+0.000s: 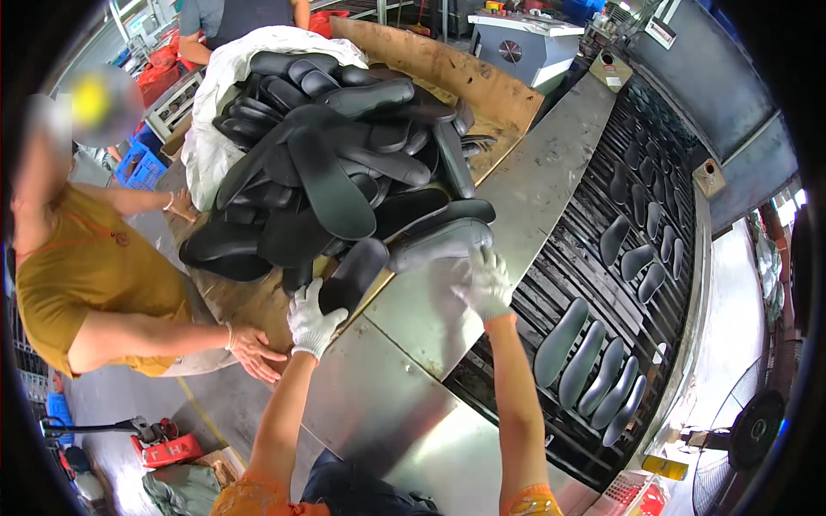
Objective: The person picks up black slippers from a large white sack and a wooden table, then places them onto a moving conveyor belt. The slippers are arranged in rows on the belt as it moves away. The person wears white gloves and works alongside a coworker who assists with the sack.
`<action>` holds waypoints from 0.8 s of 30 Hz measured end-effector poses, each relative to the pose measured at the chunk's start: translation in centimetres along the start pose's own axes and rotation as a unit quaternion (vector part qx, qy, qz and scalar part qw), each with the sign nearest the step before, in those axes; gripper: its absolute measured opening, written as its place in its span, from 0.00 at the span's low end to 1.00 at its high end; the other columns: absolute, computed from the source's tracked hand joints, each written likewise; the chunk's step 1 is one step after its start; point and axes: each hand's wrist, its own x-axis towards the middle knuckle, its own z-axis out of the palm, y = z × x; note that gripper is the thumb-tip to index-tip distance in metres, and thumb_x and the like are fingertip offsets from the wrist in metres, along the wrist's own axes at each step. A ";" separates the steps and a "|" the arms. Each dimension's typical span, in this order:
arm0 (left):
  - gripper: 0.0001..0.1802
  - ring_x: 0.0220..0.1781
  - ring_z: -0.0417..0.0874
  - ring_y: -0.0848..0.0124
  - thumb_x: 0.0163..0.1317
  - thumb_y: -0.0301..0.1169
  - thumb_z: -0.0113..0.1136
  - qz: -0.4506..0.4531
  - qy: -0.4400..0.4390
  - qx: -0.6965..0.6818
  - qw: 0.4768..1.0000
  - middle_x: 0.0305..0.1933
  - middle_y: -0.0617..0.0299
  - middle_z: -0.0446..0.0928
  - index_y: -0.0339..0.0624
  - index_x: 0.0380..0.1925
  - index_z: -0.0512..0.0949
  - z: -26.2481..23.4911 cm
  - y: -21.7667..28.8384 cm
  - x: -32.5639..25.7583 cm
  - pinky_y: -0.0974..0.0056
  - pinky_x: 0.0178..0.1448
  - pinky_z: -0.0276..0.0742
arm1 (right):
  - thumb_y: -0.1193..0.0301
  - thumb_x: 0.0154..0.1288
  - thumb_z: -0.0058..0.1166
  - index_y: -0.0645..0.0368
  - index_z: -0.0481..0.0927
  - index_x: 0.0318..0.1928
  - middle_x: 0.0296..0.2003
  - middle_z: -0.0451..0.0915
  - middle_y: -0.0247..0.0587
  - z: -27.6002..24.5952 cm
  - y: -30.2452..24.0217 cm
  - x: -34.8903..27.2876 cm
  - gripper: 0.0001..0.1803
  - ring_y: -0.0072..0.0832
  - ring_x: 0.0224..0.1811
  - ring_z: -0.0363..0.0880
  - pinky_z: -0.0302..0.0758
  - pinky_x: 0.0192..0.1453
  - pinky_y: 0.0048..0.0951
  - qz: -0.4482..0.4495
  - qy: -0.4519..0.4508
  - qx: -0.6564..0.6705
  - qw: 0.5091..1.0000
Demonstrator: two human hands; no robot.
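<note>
A large heap of black shoe soles point(331, 172) lies on a table in front of me. My left hand point(315, 322), in a white glove, grips the near end of one dark sole point(354, 277) at the heap's front edge, with the end between thumb and fingers. My right hand point(487, 285), also gloved, is over the metal ledge with its fingers spread. Its fingertips reach the right end of a greyish-black sole point(440, 244) that lies at the heap's lower right; whether they press on it I cannot tell.
To the right runs a slatted conveyor point(551, 284) with several soles point(600, 370) in rows. A metal ledge point(413, 331) separates it from the heap. At left stands a person in a mustard shirt point(103, 284), one hand point(256, 351) near my left forearm. A fan point(757, 427) stands lower right.
</note>
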 end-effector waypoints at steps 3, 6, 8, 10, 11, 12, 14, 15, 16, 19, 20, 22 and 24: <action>0.46 0.69 0.71 0.45 0.44 0.48 0.79 0.004 -0.030 -0.013 0.999 0.67 0.44 0.73 0.51 0.66 0.74 -0.1 -0.9 1.1 0.44 0.71 0.67 | 0.55 0.45 0.76 0.50 0.66 0.72 0.74 0.63 0.48 -0.9 0.0 6.8 0.53 0.54 0.76 0.59 0.65 0.78 0.48 -0.035 -0.037 -0.055 0.997; 0.38 0.61 0.79 0.46 0.44 0.47 0.79 0.038 -0.036 -0.098 0.994 0.57 0.42 0.80 0.45 0.56 0.81 1.6 -3.4 1.5 0.49 0.65 0.75 | 0.52 0.41 0.77 0.53 0.64 0.74 0.75 0.63 0.47 -2.6 -1.8 12.6 0.58 0.53 0.77 0.59 0.66 0.77 0.47 -0.061 -0.134 -0.041 0.988; 0.35 0.59 0.81 0.47 0.45 0.49 0.78 0.029 -0.073 -0.073 0.994 0.55 0.42 0.81 0.42 0.51 0.84 1.8 -3.1 1.4 0.50 0.63 0.76 | 0.52 0.38 0.78 0.56 0.65 0.73 0.74 0.64 0.47 -1.3 -1.5 15.4 0.59 0.52 0.77 0.60 0.67 0.77 0.47 -0.090 -0.163 -0.066 0.980; 0.35 0.57 0.83 0.48 0.47 0.50 0.77 -0.009 -0.127 -0.069 0.989 0.53 0.43 0.83 0.39 0.51 0.84 1.5 -2.6 1.3 0.50 0.61 0.77 | 0.49 0.35 0.79 0.61 0.69 0.69 0.70 0.70 0.46 -0.1 -0.4 16.4 0.59 0.51 0.75 0.64 0.70 0.74 0.47 -0.109 -0.148 -0.080 0.980; 0.34 0.55 0.83 0.48 0.47 0.49 0.77 -0.007 -0.149 -0.064 0.987 0.51 0.43 0.84 0.38 0.51 0.84 2.0 -1.8 1.4 0.50 0.59 0.78 | 0.48 0.34 0.78 0.60 0.71 0.67 0.70 0.71 0.45 -0.8 0.4 16.4 0.57 0.49 0.73 0.66 0.70 0.73 0.47 -0.083 -0.173 -0.101 0.976; 0.34 0.54 0.84 0.49 0.48 0.48 0.77 -0.025 -0.156 -0.084 0.984 0.50 0.43 0.84 0.38 0.51 0.83 1.7 -2.5 1.2 0.51 0.58 0.79 | 0.47 0.33 0.78 0.58 0.74 0.66 0.69 0.73 0.44 -1.1 -1.1 17.1 0.56 0.47 0.72 0.68 0.71 0.72 0.47 -0.079 -0.201 -0.108 0.971; 0.33 0.51 0.85 0.49 0.49 0.46 0.77 -0.053 -0.172 -0.134 0.975 0.47 0.42 0.84 0.37 0.51 0.83 1.5 -3.4 0.8 0.52 0.55 0.79 | 0.44 0.32 0.78 0.56 0.82 0.58 0.58 0.82 0.42 -1.0 -2.4 17.2 0.49 0.44 0.63 0.79 0.74 0.66 0.46 -0.091 -0.193 -0.107 0.971; 0.31 0.49 0.85 0.50 0.50 0.45 0.76 -0.041 -0.151 -0.135 0.978 0.45 0.43 0.84 0.35 0.50 0.82 1.7 -3.7 0.2 0.53 0.54 0.80 | 0.45 0.33 0.77 0.57 0.82 0.57 0.56 0.83 0.43 -1.1 -2.6 16.6 0.48 0.45 0.62 0.79 0.75 0.65 0.46 -0.068 -0.231 -0.086 0.967; 0.30 0.46 0.86 0.52 0.51 0.44 0.76 -0.029 -0.131 -0.137 0.981 0.43 0.43 0.84 0.34 0.48 0.82 1.9 -3.9 -0.5 0.54 0.52 0.80 | 0.46 0.35 0.77 0.58 0.82 0.56 0.54 0.84 0.44 -1.3 -2.8 15.7 0.46 0.46 0.60 0.80 0.75 0.65 0.46 -0.045 -0.269 -0.065 0.960; 0.24 0.41 0.84 0.58 0.54 0.41 0.73 -0.043 -0.179 -0.166 0.969 0.38 0.48 0.83 0.33 0.43 0.80 2.8 -1.7 -2.8 0.58 0.49 0.79 | 0.46 0.35 0.76 0.57 0.84 0.53 0.49 0.86 0.48 -0.1 0.5 9.7 0.43 0.48 0.55 0.84 0.76 0.61 0.47 0.000 -0.249 0.001 0.968; 0.23 0.39 0.84 0.60 0.55 0.40 0.72 -0.076 -0.191 -0.164 0.965 0.36 0.50 0.82 0.33 0.41 0.79 1.9 -1.9 -3.8 0.59 0.48 0.79 | 0.47 0.36 0.76 0.57 0.84 0.54 0.50 0.86 0.49 1.5 -0.2 8.5 0.43 0.48 0.56 0.83 0.76 0.61 0.47 -0.020 -0.256 0.032 0.966; 0.19 0.36 0.82 0.65 0.55 0.36 0.71 -0.063 -0.155 -0.255 0.952 0.34 0.55 0.81 0.34 0.40 0.77 3.3 -2.7 -6.1 0.60 0.44 0.79 | 0.48 0.39 0.76 0.59 0.80 0.57 0.48 0.85 0.54 2.5 -0.6 3.6 0.45 0.51 0.56 0.82 0.75 0.62 0.50 -0.006 -0.237 0.096 0.967; 0.18 0.33 0.79 0.70 0.55 0.28 0.70 -0.075 -0.130 -0.393 0.907 0.33 0.62 0.80 0.37 0.43 0.76 4.4 -2.3 -8.2 0.62 0.39 0.77 | 0.48 0.43 0.75 0.62 0.77 0.54 0.48 0.84 0.56 1.6 -1.7 -1.7 0.42 0.56 0.54 0.83 0.76 0.58 0.52 0.045 -0.233 0.174 0.956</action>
